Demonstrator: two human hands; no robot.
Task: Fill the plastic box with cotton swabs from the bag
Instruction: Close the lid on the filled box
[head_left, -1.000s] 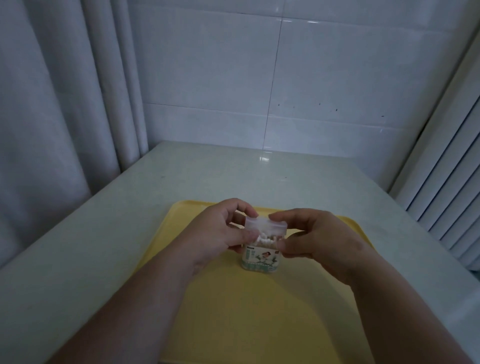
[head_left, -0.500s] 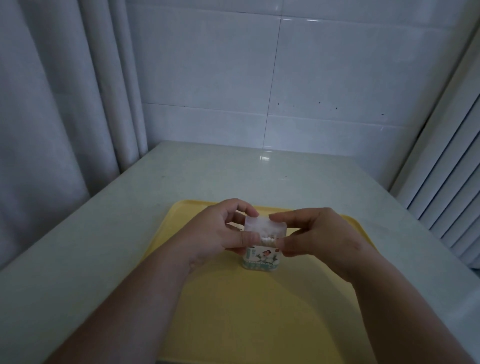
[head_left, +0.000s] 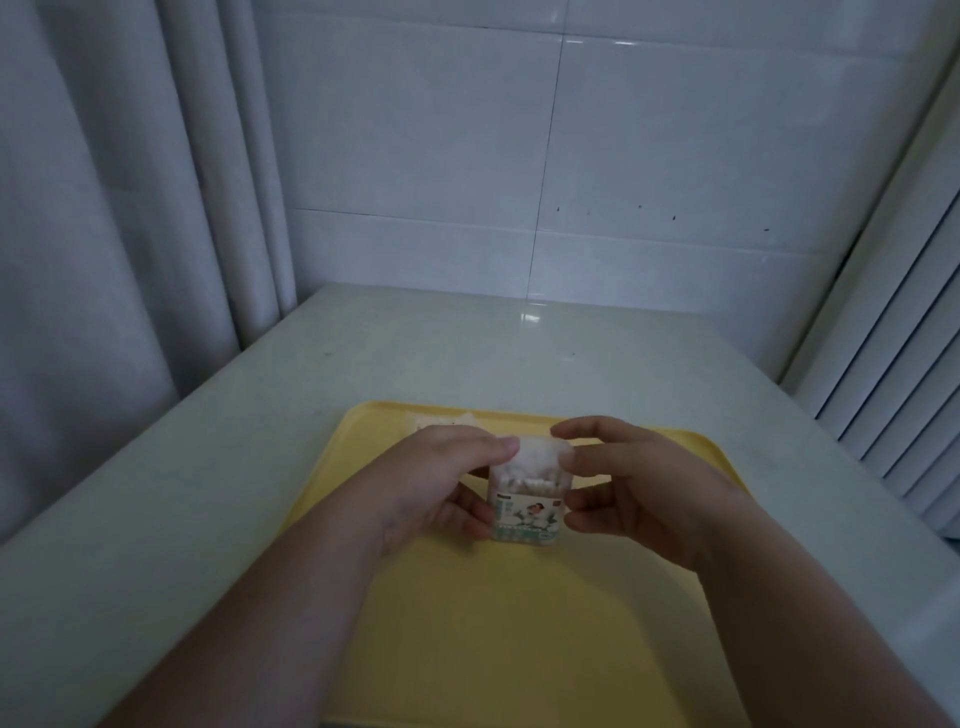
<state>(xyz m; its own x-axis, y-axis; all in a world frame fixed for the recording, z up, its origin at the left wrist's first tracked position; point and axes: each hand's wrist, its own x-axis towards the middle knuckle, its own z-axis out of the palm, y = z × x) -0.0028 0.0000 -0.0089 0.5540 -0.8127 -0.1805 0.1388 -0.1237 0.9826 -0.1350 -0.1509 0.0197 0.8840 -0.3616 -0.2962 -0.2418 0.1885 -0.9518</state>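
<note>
A small clear plastic box with a green picture label stands upright on the yellow tray. Cotton swabs fill it; their white tips show through the upper wall. My left hand grips the box's left side, index finger on the translucent lid. My right hand holds the right side, thumb low on the wall and index finger over the lid. A pale plastic bag lies at the tray's far left edge, partly hidden behind my left hand.
The tray sits on a pale table pushed against a white tiled wall. A grey curtain hangs at the left and white slats stand at the right.
Both hands have shifted their grip on the box: fingers moved up over the lid and thumbs lower on the sides. The bag at the tray's far edge has come into sight.
</note>
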